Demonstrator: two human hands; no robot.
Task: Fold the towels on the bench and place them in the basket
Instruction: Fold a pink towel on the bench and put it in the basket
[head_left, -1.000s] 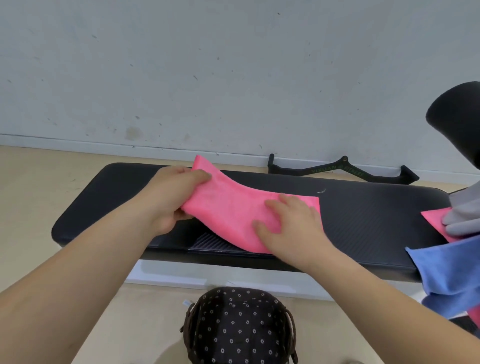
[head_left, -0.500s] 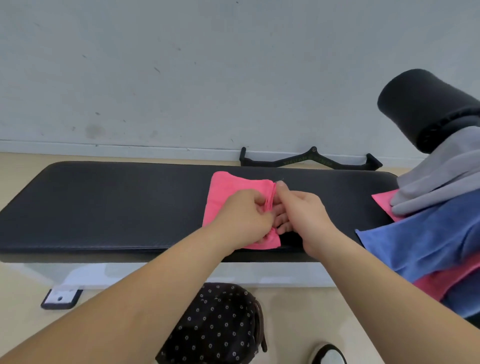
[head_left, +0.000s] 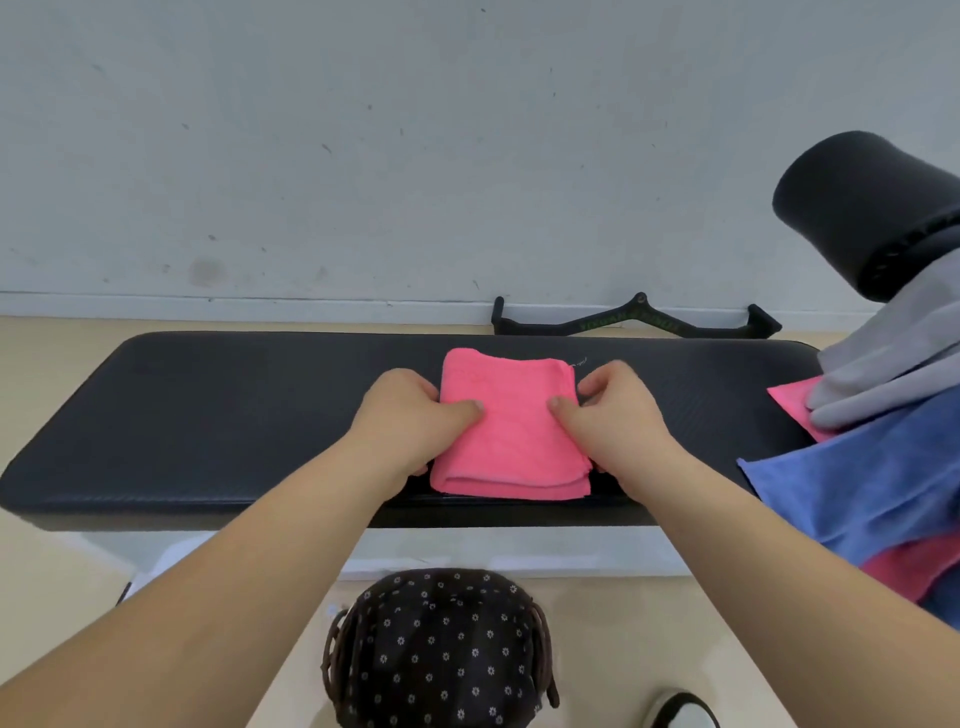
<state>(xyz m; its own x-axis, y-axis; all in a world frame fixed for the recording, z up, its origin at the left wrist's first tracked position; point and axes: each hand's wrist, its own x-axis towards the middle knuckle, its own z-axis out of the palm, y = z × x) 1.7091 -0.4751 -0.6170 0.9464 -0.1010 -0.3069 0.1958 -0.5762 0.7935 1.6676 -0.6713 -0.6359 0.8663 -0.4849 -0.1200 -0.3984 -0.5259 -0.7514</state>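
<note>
Pink towel (head_left: 511, 431): folded to a thick square, flat on the desk (head_left: 234, 415), mid-frame, close to the desk's 6 o'clock edge. Stacked layers show along the towel's 6 o'clock side.
Left hand (head_left: 410, 421) is clamped on the towel's 9 o'clock edge, thumb on top, fingers (head_left: 426, 387) curled against the side.
Right hand (head_left: 613, 421) mirrors it on the 3 o'clock edge, thumb on top, fingers (head_left: 597, 382) curled at the side.
Can't tell if any fingertips reach under the towel. The thumbs point inward, with bare towel between them.
Basket (head_left: 441, 654), dark flower-print liner, sits on the floor at 6 o'clock from the towel, below the desk.
Desk end at 3 o'clock holds an unfolded pile: grey towel (head_left: 883, 364) on top, blue towel (head_left: 857, 488) under it, pink cloth (head_left: 792, 408) poking out.
Black foam roller (head_left: 872, 208) at 2 o'clock, above the pile.
Black cable handle (head_left: 634, 322) on the floor at 1 o'clock, behind the desk.
</note>
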